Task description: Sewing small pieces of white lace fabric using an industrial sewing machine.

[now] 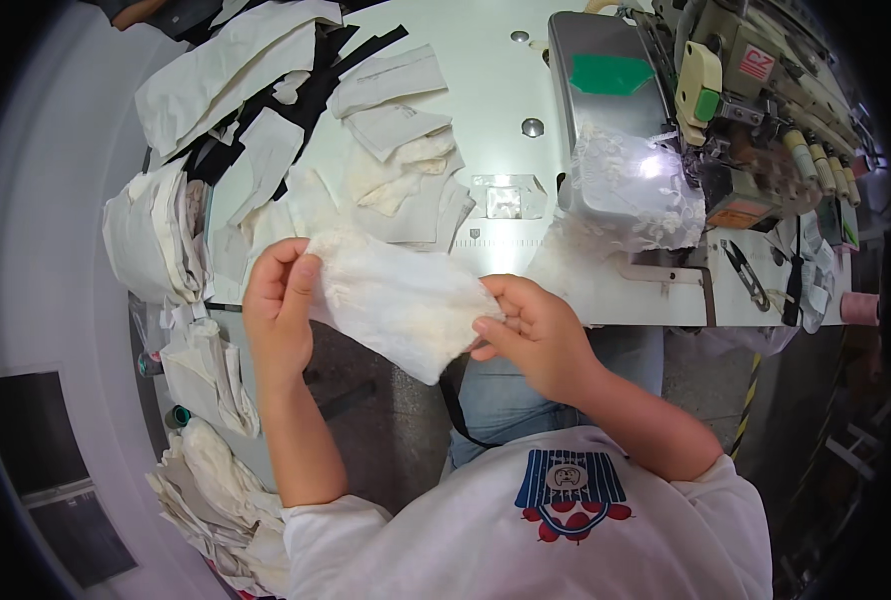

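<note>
A white fabric piece [396,300] is stretched between my two hands, just over the front edge of the table. My left hand [284,295] pinches its upper left corner between thumb and fingers. At the opposite end, my right hand [526,325] grips the right edge, thumb on top. The cloth hangs slightly slack, its lower corner dipping toward my lap. Beyond my right hand, white lace fabric [631,190] lies over the bed of the sewing machine [736,130], under its lit needle area.
Cut white pieces [396,130] and black strips [331,90] cover the table's left side. Folded white stacks [151,235] sit at the left edge, with more cloth [216,490] below. Thread snips [746,275] and a pink thread spool [861,308] lie at the right.
</note>
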### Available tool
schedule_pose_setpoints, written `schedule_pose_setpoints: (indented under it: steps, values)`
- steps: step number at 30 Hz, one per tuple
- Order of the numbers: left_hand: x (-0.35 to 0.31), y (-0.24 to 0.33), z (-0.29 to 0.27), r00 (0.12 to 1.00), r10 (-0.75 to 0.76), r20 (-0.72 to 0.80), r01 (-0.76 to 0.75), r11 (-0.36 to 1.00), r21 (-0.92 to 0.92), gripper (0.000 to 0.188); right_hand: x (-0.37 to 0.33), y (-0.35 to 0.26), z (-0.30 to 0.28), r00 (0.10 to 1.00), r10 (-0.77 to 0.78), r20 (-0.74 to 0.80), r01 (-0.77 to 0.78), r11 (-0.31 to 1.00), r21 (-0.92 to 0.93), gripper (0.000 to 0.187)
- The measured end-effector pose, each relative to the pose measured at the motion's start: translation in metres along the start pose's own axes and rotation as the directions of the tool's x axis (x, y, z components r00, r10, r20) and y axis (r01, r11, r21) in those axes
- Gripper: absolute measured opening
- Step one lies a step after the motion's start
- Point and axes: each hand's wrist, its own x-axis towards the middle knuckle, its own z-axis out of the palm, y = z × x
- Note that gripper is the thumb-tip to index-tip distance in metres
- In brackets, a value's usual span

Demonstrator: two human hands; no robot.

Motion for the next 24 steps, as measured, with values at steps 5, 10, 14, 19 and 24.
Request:
schedule_pose_setpoints:
  steps: [5,10,14,19,24]
  values:
    - [0.022,0.03,-0.021,0.961,0.248,-0.122,-0.184,0.905,0.384,0.012,0.008,-0.002,0.004,0.998,-0.042,0.039,0.041,0.999,0.023,0.037]
    - [0.028,0.047,-0.022,0.761,0.637,0.124,-0.498,0.451,0.741,0.012,0.009,0.007,0.001,0.997,-0.009,0.075,0.007,1.0,0.026,0.034]
    - [0.013,0.027,0.014,0.672,0.638,0.377,-0.689,0.35,0.635,0.023,0.016,0.016,-0.004,0.992,0.092,0.083,-0.112,0.951,0.288,0.052]
    - [-0.025,-0.025,0.051,0.694,0.474,0.541,-0.719,0.496,0.487,0.025,0.02,0.019,-0.002,0.977,0.209,0.035,-0.198,0.837,0.51,0.065]
    - [-0.037,-0.039,0.056,0.773,0.458,0.439,-0.631,0.627,0.457,0.025,0.016,0.012,0.001,0.968,0.25,-0.022,-0.202,0.829,0.522,0.063]
